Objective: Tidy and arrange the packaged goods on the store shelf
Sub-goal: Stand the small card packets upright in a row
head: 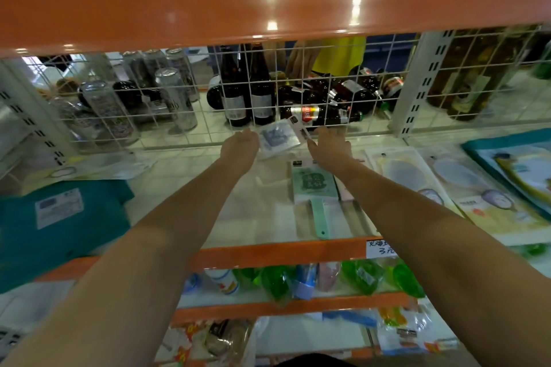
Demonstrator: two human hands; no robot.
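Note:
Both my arms reach deep into the middle shelf [185,176]. My left hand [240,147] and my right hand [329,143] hold a small clear packet [278,138] with a grey print between them, tilted, close to the white wire back grid [167,104]. My left hand grips its left edge and my right hand its right edge; the fingers are mostly hidden. Just in front, a pale green packaged item with a handle [313,191] lies flat on the shelf.
Teal packages [56,217] lie at the left, flat carded packs [417,182] at the right. Behind the grid stand cans [176,98] and dark bottles [247,92], several toppled, and another person's hand [301,62]. An orange beam [268,6] runs overhead; lower shelves hold green bags [363,277].

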